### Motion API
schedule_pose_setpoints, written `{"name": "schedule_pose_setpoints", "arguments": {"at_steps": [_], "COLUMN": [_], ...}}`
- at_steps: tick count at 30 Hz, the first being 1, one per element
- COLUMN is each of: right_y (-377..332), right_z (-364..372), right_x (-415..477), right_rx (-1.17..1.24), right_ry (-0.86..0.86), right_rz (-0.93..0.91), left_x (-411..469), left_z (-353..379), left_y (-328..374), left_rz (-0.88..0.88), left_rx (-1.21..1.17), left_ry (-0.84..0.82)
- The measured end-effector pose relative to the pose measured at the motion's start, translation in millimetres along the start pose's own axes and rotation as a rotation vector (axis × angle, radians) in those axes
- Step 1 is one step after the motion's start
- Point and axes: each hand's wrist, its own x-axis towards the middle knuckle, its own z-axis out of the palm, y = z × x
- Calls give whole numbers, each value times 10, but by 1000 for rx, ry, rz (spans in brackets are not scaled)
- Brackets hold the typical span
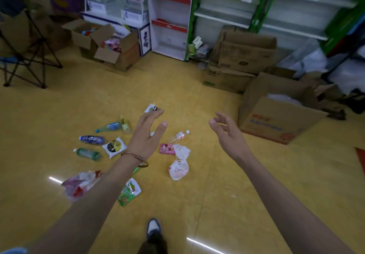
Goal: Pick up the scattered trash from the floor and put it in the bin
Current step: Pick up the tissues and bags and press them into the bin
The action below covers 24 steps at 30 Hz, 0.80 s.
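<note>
Trash lies scattered on the yellow floor: several plastic bottles, among them a blue one (91, 139) and a green one (87, 154), a white snack wrapper (114, 147), a pink packet (167, 148), crumpled white paper (182, 151), a white plastic bag (178, 169), a green pouch (129, 192) and a red-and-clear bag (80, 184). My left hand (147, 137) hovers over the pile, fingers straight, holding nothing. My right hand (227, 133) is held out to the right, fingers loosely curled and empty. An open cardboard box (276, 123) with a white liner stands right of it.
Open cartons (110, 46) with goods sit at the back left by white shelving (169, 22). Flattened cartons (243, 52) lean on green shelves at the back right. A folding chair (25, 52) stands far left. My shoe (153, 227) shows at the bottom.
</note>
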Motion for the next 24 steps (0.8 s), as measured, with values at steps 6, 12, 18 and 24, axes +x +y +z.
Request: {"name": "schedule_pose_setpoints", "arguments": {"at_steps": [6, 12, 18, 24], "right_y": [209, 215, -38, -154], "right_z": [-282, -349, -312, -228], "right_x": [469, 1227, 2058, 2668], "right_rx": [-51, -94, -116, -124], "right_ry": [-9, -83, -111, -200], "right_rz": [53, 82, -4, -64], "left_x": [559, 1290, 1972, 2347], "left_z": [433, 744, 754, 700], "left_y": [-41, -122, 4, -16], "left_rz": [-44, -101, -34, -71], "left_rx": [-6, -67, -64, -63], "left_ry": [-19, 6, 51, 135]}}
